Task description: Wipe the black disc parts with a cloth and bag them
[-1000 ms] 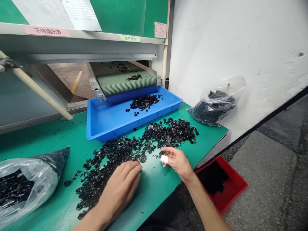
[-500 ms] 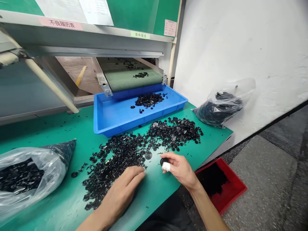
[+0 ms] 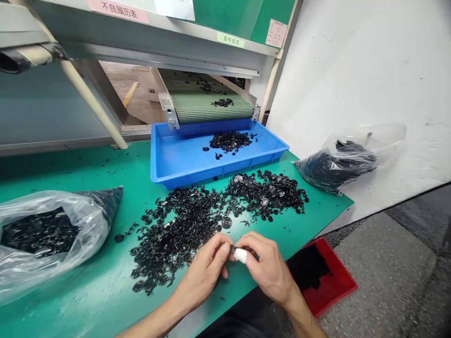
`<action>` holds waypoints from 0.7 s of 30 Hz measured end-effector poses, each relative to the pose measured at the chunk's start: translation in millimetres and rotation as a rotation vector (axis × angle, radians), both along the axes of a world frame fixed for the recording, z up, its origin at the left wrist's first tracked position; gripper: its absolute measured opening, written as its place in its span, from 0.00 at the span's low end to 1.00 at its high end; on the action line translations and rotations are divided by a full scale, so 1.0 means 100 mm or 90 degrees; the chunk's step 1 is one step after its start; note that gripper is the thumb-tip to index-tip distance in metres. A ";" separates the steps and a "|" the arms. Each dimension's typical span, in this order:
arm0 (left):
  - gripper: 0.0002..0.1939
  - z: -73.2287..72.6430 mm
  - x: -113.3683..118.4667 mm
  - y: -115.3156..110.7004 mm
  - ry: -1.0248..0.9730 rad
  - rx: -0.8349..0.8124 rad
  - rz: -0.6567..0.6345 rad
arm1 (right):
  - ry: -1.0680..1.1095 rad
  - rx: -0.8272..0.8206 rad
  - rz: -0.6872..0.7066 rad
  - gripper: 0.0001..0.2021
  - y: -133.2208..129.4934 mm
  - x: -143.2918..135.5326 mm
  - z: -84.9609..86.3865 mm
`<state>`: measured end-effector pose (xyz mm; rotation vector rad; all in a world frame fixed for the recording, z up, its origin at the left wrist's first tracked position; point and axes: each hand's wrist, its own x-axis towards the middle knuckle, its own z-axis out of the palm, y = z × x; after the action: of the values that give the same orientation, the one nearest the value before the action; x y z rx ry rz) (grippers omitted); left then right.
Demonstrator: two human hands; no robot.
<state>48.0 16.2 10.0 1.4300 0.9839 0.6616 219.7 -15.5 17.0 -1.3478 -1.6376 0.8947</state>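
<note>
My left hand (image 3: pixel 208 264) and my right hand (image 3: pixel 267 264) meet over the near edge of the green table. Thumb and forefinger of each are pinched together on a small black part (image 3: pixel 233 248), mostly covered by the fingertips. White tape (image 3: pixel 241 255) wraps a finger of my right hand. Just beyond my left hand spreads a heap of small black parts (image 3: pixel 183 225). A second heap with round black discs (image 3: pixel 269 191) lies farther right. One loose disc (image 3: pixel 226 222) rests close to my fingertips.
A blue tray (image 3: pixel 176 176) with black parts stands under the end of a green conveyor belt (image 3: pixel 197 105). Clear bags of black pieces sit at left (image 3: pixel 93 230) and right (image 3: pixel 338 164). Below the table's right edge is a red bin (image 3: pixel 343 286) with black scraps.
My left hand has lifted from beside the heap and come over to my right hand. The round black part that showed in my right fingers is now mostly hidden. The camera view has shifted.
</note>
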 end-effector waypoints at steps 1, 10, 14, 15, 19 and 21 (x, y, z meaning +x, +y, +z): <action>0.16 0.00 0.00 -0.01 -0.009 0.002 -0.005 | -0.002 -0.004 -0.011 0.09 -0.01 -0.01 0.01; 0.15 0.00 0.06 -0.09 -0.073 -0.063 -0.048 | 0.077 -0.098 -0.006 0.10 -0.04 -0.05 0.00; 0.14 -0.03 0.04 -0.06 -0.041 -0.087 -0.067 | -0.140 0.006 0.085 0.14 -0.03 0.06 0.07; 0.13 -0.03 0.03 -0.05 -0.039 -0.100 -0.072 | -0.168 0.007 0.091 0.13 -0.02 0.09 0.09; 0.13 0.02 0.02 0.00 -0.036 -0.122 -0.071 | -0.172 -0.064 0.108 0.12 0.06 0.14 0.10; 0.15 0.03 0.01 0.02 -0.004 -0.087 -0.076 | -0.141 -0.095 0.134 0.16 0.11 0.15 0.10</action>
<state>49.0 18.1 13.2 1.3538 0.9138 0.5014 234.5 -4.6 27.3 -1.4373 -1.9428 1.0376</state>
